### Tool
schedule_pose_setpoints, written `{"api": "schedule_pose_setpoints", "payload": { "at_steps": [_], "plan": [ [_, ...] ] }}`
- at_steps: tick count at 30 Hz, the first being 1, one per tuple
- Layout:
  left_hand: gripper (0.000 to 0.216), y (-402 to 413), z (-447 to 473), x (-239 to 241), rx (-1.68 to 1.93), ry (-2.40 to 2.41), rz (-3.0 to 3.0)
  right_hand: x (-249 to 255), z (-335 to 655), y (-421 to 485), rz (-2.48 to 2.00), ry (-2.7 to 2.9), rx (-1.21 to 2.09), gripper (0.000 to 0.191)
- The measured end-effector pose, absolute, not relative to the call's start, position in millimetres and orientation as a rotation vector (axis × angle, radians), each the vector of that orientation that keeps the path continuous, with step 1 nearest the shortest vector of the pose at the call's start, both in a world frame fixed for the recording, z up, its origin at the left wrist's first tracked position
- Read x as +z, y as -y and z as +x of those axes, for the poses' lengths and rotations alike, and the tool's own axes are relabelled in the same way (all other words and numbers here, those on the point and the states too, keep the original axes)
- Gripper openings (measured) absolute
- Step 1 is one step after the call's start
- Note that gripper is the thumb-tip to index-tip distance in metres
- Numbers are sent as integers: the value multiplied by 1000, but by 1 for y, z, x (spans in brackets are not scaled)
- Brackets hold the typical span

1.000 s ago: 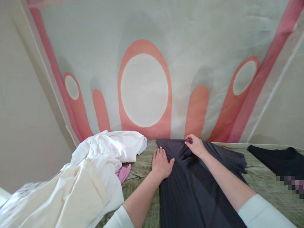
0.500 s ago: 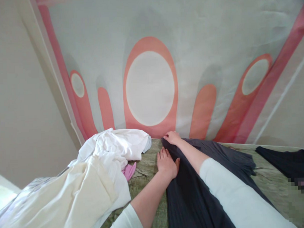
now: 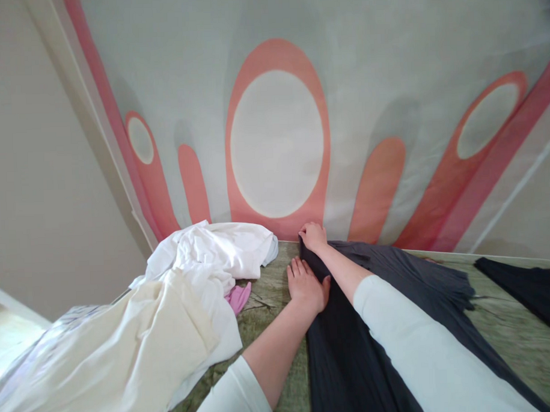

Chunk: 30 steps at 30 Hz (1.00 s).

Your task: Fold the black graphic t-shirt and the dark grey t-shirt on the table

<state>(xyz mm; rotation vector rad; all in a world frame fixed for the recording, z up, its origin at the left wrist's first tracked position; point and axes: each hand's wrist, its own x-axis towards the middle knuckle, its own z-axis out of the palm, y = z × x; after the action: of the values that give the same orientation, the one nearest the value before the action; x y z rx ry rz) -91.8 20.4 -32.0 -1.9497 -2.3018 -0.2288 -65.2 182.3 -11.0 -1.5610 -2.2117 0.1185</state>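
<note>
A long black garment [image 3: 347, 353] with fine lengthwise folds lies spread from the table's far edge towards me. My right hand [image 3: 313, 236] has its fingers closed on the garment's far left corner, by the wall. Just below it, my left hand [image 3: 307, 284] lies flat with fingers stretched out, across the garment's left edge and the bare tabletop. Under my right forearm, a dark grey piece of cloth [image 3: 408, 270] spreads rightward; whether it belongs to the same garment I cannot tell.
On the left, white clothes [image 3: 213, 250], a cream cloth [image 3: 126, 349] and a small pink piece [image 3: 239, 297] lie heaped. Another black garment [image 3: 530, 287] lies at the right. The wood-patterned table [image 3: 274, 332] meets a wall [image 3: 369, 64] with pink shapes.
My right hand stays at the garment's far corner, which now stands slightly raised. My left hand stays flat in nearly the same spot. The camera view has shifted a little.
</note>
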Motion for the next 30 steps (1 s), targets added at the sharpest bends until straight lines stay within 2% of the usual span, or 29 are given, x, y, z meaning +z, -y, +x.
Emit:
{"api": "schedule_pose_setpoints", "payload": {
  "at_steps": [7,11,15,18,22,27,30],
  "plan": [
    [83,-22,-92,-35,-208,2317,-1910,-14,-60,-172,-1503,2282,202,30],
    [72,-22,-101,-30,-232,2265,-1988,-4,-59,-150,-1365,2363,227,41],
    [53,-29,-111,-26,-202,1933,-2285,0,-55,-110,-1109,2533,319,54],
    [56,-35,-117,-29,-120,1819,-2409,-5,-42,-85,-1006,2643,452,67],
    [59,-36,-121,-35,-128,1887,-2393,-14,-6,-71,-1190,2655,533,72],
    [70,-34,-122,-36,-204,2004,-2319,-26,66,-75,-1387,2683,352,65],
    [75,-35,-121,-32,-197,2016,-2329,-26,109,-86,-1566,2567,350,65]
  ]
}}
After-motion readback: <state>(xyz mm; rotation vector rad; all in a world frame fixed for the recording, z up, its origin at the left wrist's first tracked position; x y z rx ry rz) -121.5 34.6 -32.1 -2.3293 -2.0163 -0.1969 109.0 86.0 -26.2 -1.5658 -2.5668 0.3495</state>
